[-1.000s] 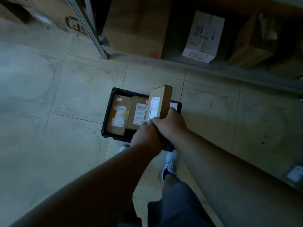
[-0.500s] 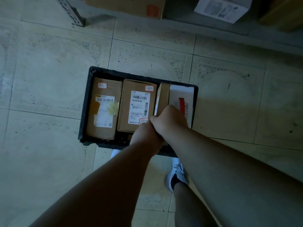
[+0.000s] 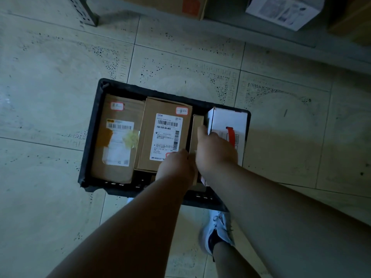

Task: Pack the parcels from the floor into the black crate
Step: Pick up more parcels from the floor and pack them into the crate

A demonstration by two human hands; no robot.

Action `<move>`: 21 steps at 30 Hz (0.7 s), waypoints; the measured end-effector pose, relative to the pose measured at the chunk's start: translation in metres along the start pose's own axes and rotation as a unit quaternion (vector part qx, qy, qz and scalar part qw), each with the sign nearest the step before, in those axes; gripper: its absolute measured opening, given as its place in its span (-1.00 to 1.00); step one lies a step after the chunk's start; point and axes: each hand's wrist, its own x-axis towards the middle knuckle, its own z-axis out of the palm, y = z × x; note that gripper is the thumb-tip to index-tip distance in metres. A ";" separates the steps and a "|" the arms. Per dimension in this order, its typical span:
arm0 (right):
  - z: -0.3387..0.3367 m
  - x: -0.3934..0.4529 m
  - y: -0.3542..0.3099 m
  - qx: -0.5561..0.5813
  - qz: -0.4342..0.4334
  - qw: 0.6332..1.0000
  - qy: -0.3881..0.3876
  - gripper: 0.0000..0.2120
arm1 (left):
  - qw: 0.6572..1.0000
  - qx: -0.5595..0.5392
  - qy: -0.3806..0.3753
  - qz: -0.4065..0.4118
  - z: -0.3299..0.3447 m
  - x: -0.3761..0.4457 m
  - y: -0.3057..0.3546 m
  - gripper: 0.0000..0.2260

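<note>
The black crate (image 3: pixel 94 125) stands on the tiled floor. Inside lie a brown padded parcel (image 3: pixel 115 137) at the left, a brown box with a white barcode label (image 3: pixel 164 135) in the middle and a white box with a red mark (image 3: pixel 228 125) at the right. A thin brown parcel (image 3: pixel 195 129) stands on edge in the gap between the middle box and the white box. My left hand (image 3: pixel 176 167) and my right hand (image 3: pixel 214 149) both grip this thin parcel at its near end. Most of it is hidden by my hands.
A metal shelf post (image 3: pixel 84 11) stands at the top left. Under the shelf sit a brown carton with an orange patch (image 3: pixel 180 5) and a white printed box (image 3: pixel 285 9). My shoe (image 3: pixel 218 231) is just behind the crate. Bare tiles surround the crate.
The thin parcel went from held above the crate down into the gap beside the white box. My view moved closer to the crate. My right hand shifted forward along the parcel.
</note>
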 end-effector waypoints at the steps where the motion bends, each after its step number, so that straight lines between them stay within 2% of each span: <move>1: 0.001 -0.001 0.001 -0.003 -0.009 1.000 0.000 -0.50 | 1.000 -0.004 0.006 0.002 0.002 0.002 -0.001 -0.87; 4: 0.002 -0.004 0.002 -0.013 -0.025 1.000 0.001 -0.61 | 0.999 -0.018 0.017 0.022 0.002 0.003 0.001 -0.81; 6: -0.001 -0.010 0.003 -0.015 -0.034 0.999 0.004 -0.64 | 0.999 -0.032 0.019 0.008 -0.002 -0.003 0.003 -0.74; 11: -0.028 -0.042 0.001 0.010 -0.061 0.998 0.026 -0.56 | 0.998 -0.050 0.033 0.020 -0.023 -0.042 0.009 -0.57; 16: -0.088 -0.104 0.001 0.044 -0.078 0.994 0.070 -0.58 | 0.991 -0.053 0.107 0.052 -0.071 -0.127 0.033 -0.54; 21: -0.165 -0.206 0.020 0.122 -0.092 0.982 0.114 -0.53 | 0.977 -0.048 0.171 0.122 -0.128 -0.237 0.076 -0.55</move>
